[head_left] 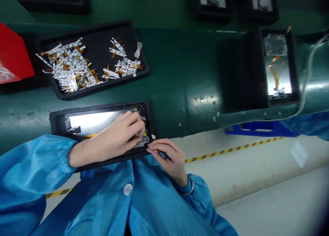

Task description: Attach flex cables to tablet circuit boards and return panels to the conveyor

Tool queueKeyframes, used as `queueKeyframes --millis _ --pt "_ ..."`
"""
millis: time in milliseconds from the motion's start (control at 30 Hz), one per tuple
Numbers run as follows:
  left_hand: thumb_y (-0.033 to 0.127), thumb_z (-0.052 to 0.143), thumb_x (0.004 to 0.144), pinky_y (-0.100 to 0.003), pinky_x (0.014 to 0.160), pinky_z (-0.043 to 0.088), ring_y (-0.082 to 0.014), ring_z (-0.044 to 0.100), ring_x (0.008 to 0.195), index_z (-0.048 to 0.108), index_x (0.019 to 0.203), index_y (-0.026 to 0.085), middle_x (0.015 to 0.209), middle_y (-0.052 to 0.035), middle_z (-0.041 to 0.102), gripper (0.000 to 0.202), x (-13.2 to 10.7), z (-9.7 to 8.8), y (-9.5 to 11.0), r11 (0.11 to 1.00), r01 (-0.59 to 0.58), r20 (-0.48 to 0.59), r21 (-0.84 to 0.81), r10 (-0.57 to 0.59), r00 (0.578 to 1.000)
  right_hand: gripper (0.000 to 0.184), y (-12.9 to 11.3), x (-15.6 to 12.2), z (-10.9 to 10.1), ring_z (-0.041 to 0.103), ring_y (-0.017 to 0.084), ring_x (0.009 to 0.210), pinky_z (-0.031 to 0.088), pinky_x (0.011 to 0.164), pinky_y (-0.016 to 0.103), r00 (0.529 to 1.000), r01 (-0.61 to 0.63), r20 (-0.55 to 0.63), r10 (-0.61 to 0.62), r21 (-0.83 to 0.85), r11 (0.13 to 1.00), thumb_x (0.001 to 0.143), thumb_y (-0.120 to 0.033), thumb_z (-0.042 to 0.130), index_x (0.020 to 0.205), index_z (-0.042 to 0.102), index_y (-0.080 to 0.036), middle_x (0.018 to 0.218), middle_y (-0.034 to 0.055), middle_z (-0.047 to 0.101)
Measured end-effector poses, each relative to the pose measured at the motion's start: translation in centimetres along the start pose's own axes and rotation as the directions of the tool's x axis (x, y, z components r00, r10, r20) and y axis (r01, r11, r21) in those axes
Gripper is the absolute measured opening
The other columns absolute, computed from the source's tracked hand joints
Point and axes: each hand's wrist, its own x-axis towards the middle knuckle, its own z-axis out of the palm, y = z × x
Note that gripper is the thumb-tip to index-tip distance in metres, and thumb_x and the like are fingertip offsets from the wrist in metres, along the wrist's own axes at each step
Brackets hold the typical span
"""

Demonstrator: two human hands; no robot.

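Glossy rectangular phone panel lies in a black tray; left hand pinches at its circuit end, grip unclear; right hand curls at its corner; white-and-amber flex strips lie heaped nearby.

No readable text or labels.

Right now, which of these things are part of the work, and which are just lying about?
In use: left hand, right hand, glossy device panel, its black tray, amber flex strip.

Lying about: tray of loose white-and-amber strips, red box, black tray with another panel.
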Motion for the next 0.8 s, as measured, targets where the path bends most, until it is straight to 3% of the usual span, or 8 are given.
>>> queueKeyframes --millis 167,300,400,500,800 --pt "0.020 0.048 0.100 -0.031 0.078 0.043 -0.0177 0.050 0.090 0.054 0.094 0.019 0.097 -0.0036 0.052 0.009 -1.1 -1.5 0.1 0.998 0.042 -0.042 -0.043 -0.044 0.998 0.018 0.4 0.5 -0.8 0.074 0.015 0.076 0.061 0.065 0.026 0.988 0.112 0.114 -0.101 -0.088 0.990 0.088 -0.011 0.067 0.098 0.075 -0.024 0.092 0.0035 0.078" --pt "0.019 0.048 0.100 -0.029 0.076 0.046 -0.0165 0.050 0.091 0.053 0.095 0.018 0.098 -0.0038 0.050 0.007 -2.1 -1.7 0.1 0.997 0.063 -0.093 -0.040 -0.067 0.993 0.013 0.3 1.3 -1.2 0.069 0.011 0.064 0.057 0.056 0.022 0.967 0.227 0.154 -0.202 -0.164 0.960 0.090 -0.015 0.066 0.091 0.077 -0.023 0.087 0.0040 0.076" --pt "0.018 0.048 0.100 -0.029 0.078 0.047 -0.0166 0.050 0.094 0.053 0.097 0.018 0.100 -0.0041 0.050 0.005 -2.6 -1.7 0.0 0.996 0.074 -0.099 -0.041 -0.078 0.992 0.012 -0.2 1.8 -1.0 0.061 0.010 0.052 0.050 0.047 0.021 0.970 0.218 0.160 -0.186 -0.216 0.952 0.091 -0.019 0.068 0.083 0.077 -0.021 0.072 0.0022 0.071" --pt "0.016 0.047 0.100 -0.030 0.079 0.047 -0.0166 0.050 0.094 0.052 0.098 0.018 0.101 -0.0043 0.050 0.006 -2.8 -1.5 -0.1 0.997 0.074 -0.104 -0.032 -0.077 0.992 0.018 -0.6 1.9 -0.7 0.059 0.009 0.049 0.049 0.047 0.021 0.976 0.165 0.176 -0.127 -0.217 0.962 0.094 -0.021 0.064 0.080 0.076 -0.021 0.061 -0.0006 0.066" --pt "0.017 0.048 0.100 -0.032 0.080 0.048 -0.0177 0.051 0.094 0.053 0.099 0.017 0.101 -0.0056 0.051 0.006 -3.0 -1.2 -0.6 0.998 0.063 -0.112 -0.009 -0.064 0.992 0.023 -1.0 1.6 -0.5 0.060 0.010 0.052 0.051 0.050 0.023 0.968 0.211 0.204 -0.149 -0.328 0.921 0.097 -0.018 0.057 0.086 0.077 -0.023 0.062 -0.0003 0.065"
